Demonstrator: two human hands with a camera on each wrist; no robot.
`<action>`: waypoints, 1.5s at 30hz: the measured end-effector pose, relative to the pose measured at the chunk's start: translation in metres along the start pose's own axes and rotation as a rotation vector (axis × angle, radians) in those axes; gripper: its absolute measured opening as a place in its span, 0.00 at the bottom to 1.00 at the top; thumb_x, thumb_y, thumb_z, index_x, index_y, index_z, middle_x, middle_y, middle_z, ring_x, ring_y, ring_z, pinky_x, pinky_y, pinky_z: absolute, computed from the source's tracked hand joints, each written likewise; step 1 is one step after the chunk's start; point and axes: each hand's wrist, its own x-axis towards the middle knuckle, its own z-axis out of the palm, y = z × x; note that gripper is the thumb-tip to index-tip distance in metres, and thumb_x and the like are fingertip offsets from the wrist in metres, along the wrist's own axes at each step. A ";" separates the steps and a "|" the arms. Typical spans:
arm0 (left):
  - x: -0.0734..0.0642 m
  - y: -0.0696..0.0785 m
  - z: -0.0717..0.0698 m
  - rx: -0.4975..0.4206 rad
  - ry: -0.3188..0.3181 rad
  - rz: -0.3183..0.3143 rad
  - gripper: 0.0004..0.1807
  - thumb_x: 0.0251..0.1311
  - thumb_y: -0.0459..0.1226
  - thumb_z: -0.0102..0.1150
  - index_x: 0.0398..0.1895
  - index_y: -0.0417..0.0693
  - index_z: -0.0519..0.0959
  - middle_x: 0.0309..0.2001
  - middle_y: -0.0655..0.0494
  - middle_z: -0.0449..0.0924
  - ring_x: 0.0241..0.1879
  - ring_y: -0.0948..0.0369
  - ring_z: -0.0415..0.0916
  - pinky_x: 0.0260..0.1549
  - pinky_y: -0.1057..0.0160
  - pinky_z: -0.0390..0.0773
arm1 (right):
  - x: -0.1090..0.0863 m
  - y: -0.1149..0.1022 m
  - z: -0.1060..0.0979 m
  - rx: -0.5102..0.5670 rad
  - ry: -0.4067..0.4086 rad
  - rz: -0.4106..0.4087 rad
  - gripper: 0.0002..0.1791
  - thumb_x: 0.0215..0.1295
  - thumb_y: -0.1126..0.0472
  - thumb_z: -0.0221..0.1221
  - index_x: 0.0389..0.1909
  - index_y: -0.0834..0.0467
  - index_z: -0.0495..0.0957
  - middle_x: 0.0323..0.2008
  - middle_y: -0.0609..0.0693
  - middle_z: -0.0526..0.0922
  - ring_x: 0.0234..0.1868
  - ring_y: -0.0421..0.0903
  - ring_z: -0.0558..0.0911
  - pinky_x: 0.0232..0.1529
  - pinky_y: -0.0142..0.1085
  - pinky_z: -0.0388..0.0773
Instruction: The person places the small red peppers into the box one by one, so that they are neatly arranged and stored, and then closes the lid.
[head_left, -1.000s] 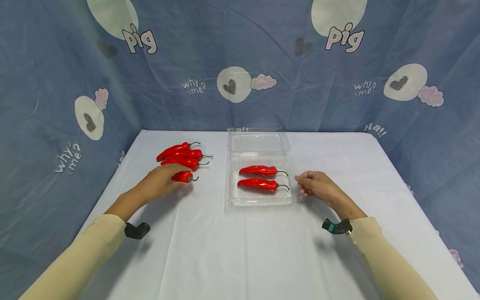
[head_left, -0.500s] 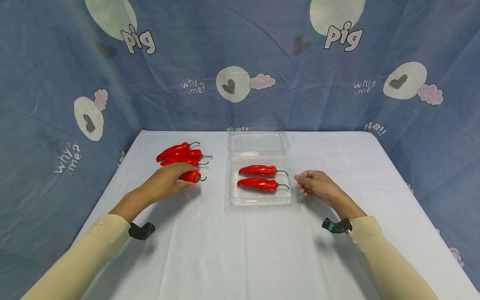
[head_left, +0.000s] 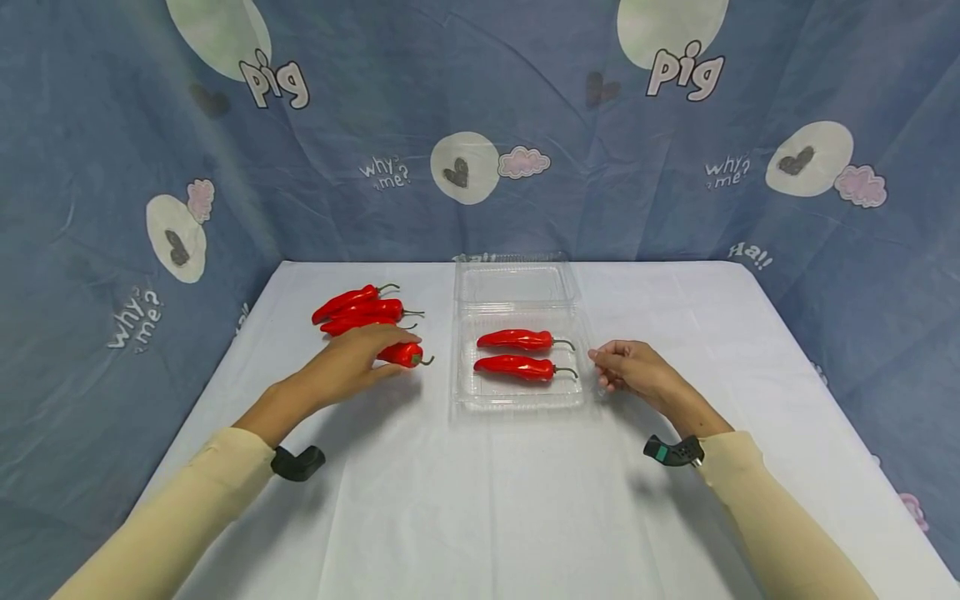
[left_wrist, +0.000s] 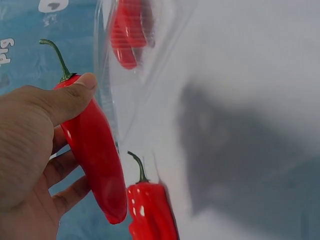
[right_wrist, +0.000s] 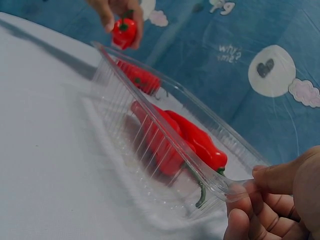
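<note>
My left hand (head_left: 352, 362) grips a red chili pepper (left_wrist: 97, 155) with a green stem, thumb on its near side and fingers behind. It is held up off the cloth, between the pepper pile and the box. My right hand (head_left: 633, 371) pinches the right rim of a clear plastic clamshell box (right_wrist: 235, 187) between thumb and fingers. The box lies open, its lid (head_left: 517, 285) folded back toward the wall. Inside it, a far red pepper (head_left: 517, 340) and a nearer red pepper (head_left: 517, 367) lie side by side, stems to the right.
Left of the box lie three more red peppers (head_left: 363, 310), close together with stems pointing right. All stand on a table with a white cloth (head_left: 465, 500). A blue printed curtain (head_left: 337, 208) rises right behind the table and along both sides.
My left hand has moved right with the pepper, away from the pile and closer to the box. The right hand and the box have stayed in place.
</note>
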 end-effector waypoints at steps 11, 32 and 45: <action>0.014 0.023 0.003 0.004 -0.027 0.040 0.30 0.57 0.45 0.73 0.64 0.54 0.77 0.60 0.59 0.79 0.63 0.56 0.74 0.62 0.51 0.75 | -0.002 -0.001 -0.001 0.009 0.003 0.010 0.17 0.75 0.57 0.58 0.47 0.70 0.72 0.26 0.48 0.77 0.26 0.40 0.76 0.31 0.34 0.78; 0.050 0.074 0.019 -0.097 -0.071 0.132 0.29 0.59 0.48 0.71 0.65 0.58 0.77 0.59 0.64 0.79 0.60 0.62 0.74 0.58 0.56 0.78 | -0.001 0.000 -0.001 -0.005 0.011 0.026 0.18 0.75 0.55 0.57 0.48 0.69 0.72 0.27 0.48 0.77 0.26 0.40 0.76 0.32 0.35 0.78; 0.072 0.100 0.042 -0.061 -0.083 0.196 0.27 0.60 0.50 0.70 0.63 0.61 0.79 0.58 0.66 0.79 0.59 0.65 0.74 0.60 0.60 0.75 | 0.000 -0.002 0.000 0.003 0.004 0.018 0.18 0.75 0.56 0.57 0.48 0.70 0.72 0.26 0.48 0.77 0.26 0.41 0.76 0.32 0.34 0.77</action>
